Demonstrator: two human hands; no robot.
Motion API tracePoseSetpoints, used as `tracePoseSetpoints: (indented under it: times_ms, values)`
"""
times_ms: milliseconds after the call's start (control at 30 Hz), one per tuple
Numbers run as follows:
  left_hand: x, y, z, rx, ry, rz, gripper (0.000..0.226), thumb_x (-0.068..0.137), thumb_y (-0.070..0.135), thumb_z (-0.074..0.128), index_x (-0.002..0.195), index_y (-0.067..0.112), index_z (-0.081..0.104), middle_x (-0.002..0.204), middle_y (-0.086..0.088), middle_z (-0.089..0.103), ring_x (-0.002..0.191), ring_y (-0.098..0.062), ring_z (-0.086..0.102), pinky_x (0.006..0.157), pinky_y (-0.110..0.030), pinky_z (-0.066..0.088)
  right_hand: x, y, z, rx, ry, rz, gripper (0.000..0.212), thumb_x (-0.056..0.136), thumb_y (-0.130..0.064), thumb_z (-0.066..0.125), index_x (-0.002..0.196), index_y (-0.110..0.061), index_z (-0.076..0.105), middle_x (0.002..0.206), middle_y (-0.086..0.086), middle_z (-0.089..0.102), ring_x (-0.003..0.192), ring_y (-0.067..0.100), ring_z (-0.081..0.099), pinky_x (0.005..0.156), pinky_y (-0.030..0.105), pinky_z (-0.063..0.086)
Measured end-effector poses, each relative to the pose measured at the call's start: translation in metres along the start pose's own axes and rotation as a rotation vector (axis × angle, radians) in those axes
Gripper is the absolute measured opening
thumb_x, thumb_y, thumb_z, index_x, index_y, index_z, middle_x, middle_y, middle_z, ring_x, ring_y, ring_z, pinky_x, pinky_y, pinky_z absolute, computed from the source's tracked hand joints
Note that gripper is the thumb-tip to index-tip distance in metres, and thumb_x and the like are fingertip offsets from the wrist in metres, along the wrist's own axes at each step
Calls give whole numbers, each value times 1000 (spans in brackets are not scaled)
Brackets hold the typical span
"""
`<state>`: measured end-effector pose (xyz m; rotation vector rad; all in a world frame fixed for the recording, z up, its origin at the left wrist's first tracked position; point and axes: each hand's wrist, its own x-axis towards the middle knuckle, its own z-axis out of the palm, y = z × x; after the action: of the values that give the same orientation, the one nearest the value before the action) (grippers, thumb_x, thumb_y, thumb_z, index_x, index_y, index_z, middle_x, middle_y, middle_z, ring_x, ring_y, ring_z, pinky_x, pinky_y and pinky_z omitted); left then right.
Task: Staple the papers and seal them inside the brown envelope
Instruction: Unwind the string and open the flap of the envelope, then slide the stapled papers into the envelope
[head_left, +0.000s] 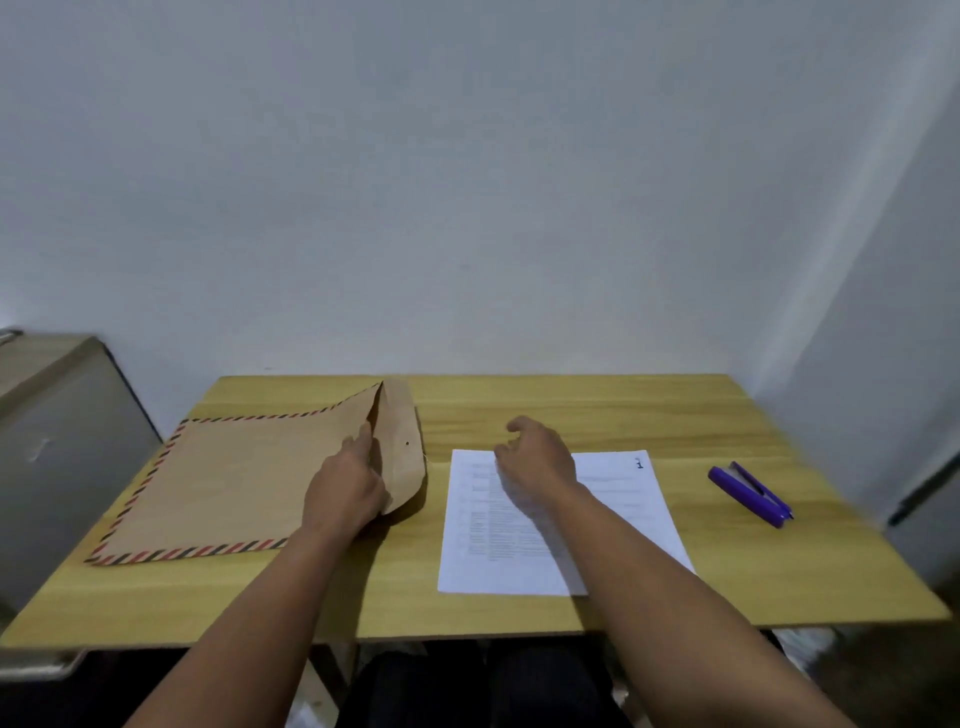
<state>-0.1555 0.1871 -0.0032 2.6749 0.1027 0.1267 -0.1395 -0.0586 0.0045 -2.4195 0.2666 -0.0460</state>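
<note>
A brown envelope (228, 478) with a red and black striped border lies on the left of the wooden table (571, 410). Its flap at the right end is partly raised. My left hand (345, 491) rests at the envelope's open mouth, fingers reaching under the flap edge. White printed papers (631, 499) lie right of the envelope. My right hand (535, 460) hovers over their top left part, fingers loosely curled, holding nothing. A purple stapler (750, 496) lies on the table further right, apart from both hands.
A grey cabinet (57, 441) stands against the table's left side. White walls close in at the back and right. A dark vertical object (930, 488) leans by the right wall.
</note>
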Motion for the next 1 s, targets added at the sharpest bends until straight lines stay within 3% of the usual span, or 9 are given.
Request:
tracePoseSetpoints:
  times_ms: [100, 200, 267, 467, 667, 733, 833, 900, 1000]
  values:
    - [0, 2, 2, 3, 4, 15, 84, 88, 8, 61, 162, 16, 23, 139, -14, 58, 111, -34, 61, 85, -43, 53, 9, 34, -45, -198, 52, 191, 62, 88, -43, 70, 141, -18, 50, 143, 11, 53, 134, 36, 49, 104, 47, 47]
    - [-1, 3, 5, 14, -14, 22, 85, 87, 9, 62, 162, 17, 22, 138, -11, 56, 110, -32, 60, 83, -42, 54, 9, 65, -78, -312, -41, 430, 117, 65, -68, 83, 154, -14, 29, 149, 18, 38, 138, 39, 42, 104, 53, 46]
    - [-2, 3, 7, 13, -2, 27, 83, 88, 10, 61, 161, 18, 23, 135, -10, 57, 108, -32, 60, 82, -43, 55, 11, 82, -87, -366, -95, 509, 141, 51, -74, 88, 158, -12, 20, 149, 20, 37, 136, 40, 44, 104, 52, 50]
    - [-4, 1, 9, 14, 48, 47, 76, 90, 11, 56, 160, 19, 27, 136, -11, 59, 109, -37, 61, 82, -46, 55, 25, 106, -89, -173, -143, 592, 149, 31, -62, 97, 152, -3, 31, 139, 13, 60, 128, 36, 58, 101, 44, 53]
    - [-5, -1, 10, 7, 57, 58, 77, 89, 9, 56, 160, 19, 27, 138, -12, 59, 109, -37, 61, 81, -45, 54, 20, 105, -100, -127, -165, 522, 83, 69, -33, 99, 133, 1, 58, 122, 10, 68, 115, 28, 66, 92, 35, 55]
    - [-6, -1, 10, 11, 55, 59, 79, 88, 9, 56, 160, 19, 27, 141, -12, 58, 112, -38, 60, 82, -45, 53, 17, 102, -104, -126, -167, 523, 54, 80, -23, 92, 119, 0, 63, 108, 9, 66, 113, 28, 66, 86, 34, 53]
    - [-7, -1, 10, 28, 37, 62, 81, 88, 9, 58, 161, 19, 26, 145, -12, 56, 114, -39, 59, 84, -46, 53, 14, 103, -109, -57, -98, 450, 13, 90, -8, 77, 97, -2, 68, 96, 11, 61, 92, 27, 63, 74, 32, 47]
    - [-8, -2, 10, 23, 28, 77, 82, 88, 9, 60, 161, 19, 25, 147, -12, 55, 114, -38, 60, 85, -46, 55, 13, 104, -114, 107, 2, 323, 5, 91, 2, 65, 94, 0, 68, 92, 13, 63, 78, 25, 60, 66, 31, 45]
    - [-11, -2, 9, 3, 37, 76, 78, 89, 9, 55, 161, 20, 27, 151, -13, 53, 116, -38, 60, 87, -46, 54, 13, 90, -127, 187, 181, 67, 20, 91, 1, 55, 100, -5, 72, 86, 9, 69, 78, 26, 62, 65, 33, 44]
